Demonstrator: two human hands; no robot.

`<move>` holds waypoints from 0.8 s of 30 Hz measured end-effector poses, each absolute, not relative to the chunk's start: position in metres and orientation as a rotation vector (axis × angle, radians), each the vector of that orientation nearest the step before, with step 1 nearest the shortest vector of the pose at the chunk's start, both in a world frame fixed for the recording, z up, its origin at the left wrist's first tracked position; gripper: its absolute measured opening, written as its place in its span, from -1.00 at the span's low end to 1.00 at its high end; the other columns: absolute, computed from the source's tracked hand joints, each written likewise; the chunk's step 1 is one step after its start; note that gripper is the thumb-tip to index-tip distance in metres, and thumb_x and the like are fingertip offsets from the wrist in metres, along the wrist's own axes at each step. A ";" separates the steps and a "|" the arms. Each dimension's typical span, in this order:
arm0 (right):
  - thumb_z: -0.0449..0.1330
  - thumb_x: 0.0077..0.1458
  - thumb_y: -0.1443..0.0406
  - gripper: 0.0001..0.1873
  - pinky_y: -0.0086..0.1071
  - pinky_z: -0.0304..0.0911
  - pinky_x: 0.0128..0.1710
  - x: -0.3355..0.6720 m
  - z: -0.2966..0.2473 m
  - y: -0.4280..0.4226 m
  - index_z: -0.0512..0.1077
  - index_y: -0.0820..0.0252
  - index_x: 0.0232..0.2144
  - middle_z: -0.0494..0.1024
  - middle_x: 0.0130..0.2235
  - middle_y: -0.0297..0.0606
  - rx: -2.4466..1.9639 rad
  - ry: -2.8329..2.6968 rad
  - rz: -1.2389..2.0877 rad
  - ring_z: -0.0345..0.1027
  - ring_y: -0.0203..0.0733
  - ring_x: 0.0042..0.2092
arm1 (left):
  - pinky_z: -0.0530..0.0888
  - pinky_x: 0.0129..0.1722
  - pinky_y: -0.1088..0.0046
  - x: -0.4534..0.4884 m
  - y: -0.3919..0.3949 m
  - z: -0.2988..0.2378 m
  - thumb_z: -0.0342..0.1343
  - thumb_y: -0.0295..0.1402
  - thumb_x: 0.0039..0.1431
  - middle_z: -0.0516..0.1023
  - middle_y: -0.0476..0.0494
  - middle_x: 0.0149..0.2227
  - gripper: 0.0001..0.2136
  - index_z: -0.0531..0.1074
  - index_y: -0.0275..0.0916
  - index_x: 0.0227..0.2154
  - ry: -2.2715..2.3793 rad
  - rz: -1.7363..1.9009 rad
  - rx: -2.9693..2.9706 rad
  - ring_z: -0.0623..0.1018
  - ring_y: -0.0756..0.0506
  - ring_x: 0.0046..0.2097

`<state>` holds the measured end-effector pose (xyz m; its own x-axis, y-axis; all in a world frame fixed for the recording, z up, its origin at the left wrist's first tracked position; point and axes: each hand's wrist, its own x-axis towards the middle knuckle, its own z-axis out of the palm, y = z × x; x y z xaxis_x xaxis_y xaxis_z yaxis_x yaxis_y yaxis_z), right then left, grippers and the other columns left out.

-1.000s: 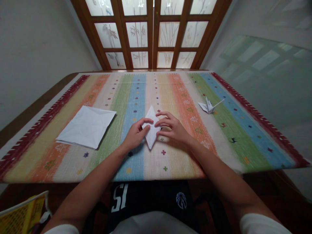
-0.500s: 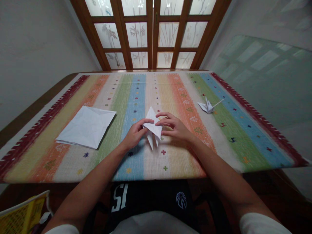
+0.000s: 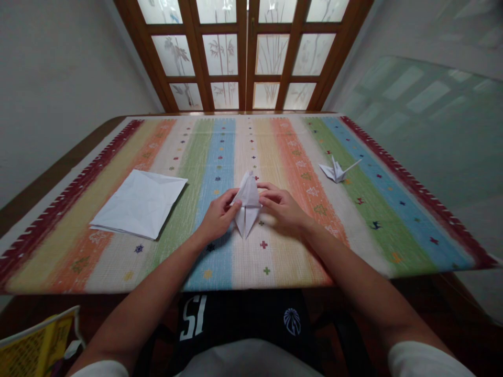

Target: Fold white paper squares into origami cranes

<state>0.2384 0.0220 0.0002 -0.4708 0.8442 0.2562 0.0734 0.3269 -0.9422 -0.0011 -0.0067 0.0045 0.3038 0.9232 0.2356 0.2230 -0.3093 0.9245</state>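
Observation:
Between my hands, at the middle of the striped cloth, is a folded piece of white origami paper [image 3: 248, 195]. Its two narrow points face me and its broader part stands up at the far end. My left hand [image 3: 220, 212] pinches its left edge between thumb and fingers. On the other edge my right hand [image 3: 283, 207] grips it, thumb toward me and fingertips partly hidden behind the paper. A finished white paper crane [image 3: 336, 171] sits to the right, apart from both hands. To the left lies a stack of square white paper sheets [image 3: 139, 204] with crease lines.
A striped tablecloth [image 3: 251, 272] covers the table. Wooden doors with frosted panes [image 3: 223, 55] stand beyond the far edge, and a glass panel [image 3: 444, 141] leans along the right wall. A yellow basket [image 3: 39, 348] is at lower left, below table height.
The broad flap that lay across the paper toward me now stands up and away. Both hands have shifted to its side edges, and the two near points lie closer together.

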 end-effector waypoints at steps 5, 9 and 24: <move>0.53 0.03 0.09 -0.63 -0.22 0.49 -0.05 0.231 -0.008 0.020 0.57 0.08 -0.18 0.62 -0.12 -0.23 -0.871 -1.603 1.376 0.54 -0.13 -0.11 | 0.43 -0.34 0.47 0.001 -0.007 -0.004 0.19 -0.14 0.38 0.67 -0.09 -0.21 -0.45 0.23 -0.12 0.34 0.966 1.041 1.551 0.56 -0.05 -0.35; 0.54 -0.04 0.20 -0.59 -0.33 0.42 -0.20 0.227 -0.010 0.021 0.44 0.04 -0.21 0.54 -0.19 -0.33 -0.892 -1.495 1.299 0.47 -0.19 -0.18 | 0.46 -0.29 0.49 0.000 -0.006 -0.006 0.27 -0.21 0.30 0.69 -0.07 -0.19 -0.43 0.23 -0.09 0.31 1.034 1.104 1.529 0.61 -0.05 -0.29; 0.47 -0.05 0.24 -0.67 -0.38 0.23 -0.34 0.223 -0.002 0.017 0.41 0.09 -0.30 0.45 -0.29 -0.39 -0.980 -1.444 1.240 0.29 -0.29 -0.34 | 0.54 -0.28 0.43 -0.002 -0.006 0.005 0.30 -0.28 0.25 0.66 -0.08 -0.29 -0.87 0.59 -0.22 -0.24 1.238 1.094 1.733 0.60 -0.05 -0.33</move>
<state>0.2229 0.0168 -0.0024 -0.2172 0.9630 0.1598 -0.0123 0.1610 -0.9869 -0.0015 -0.0061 0.0054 0.1741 0.9594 0.2220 0.3382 -0.2700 0.9015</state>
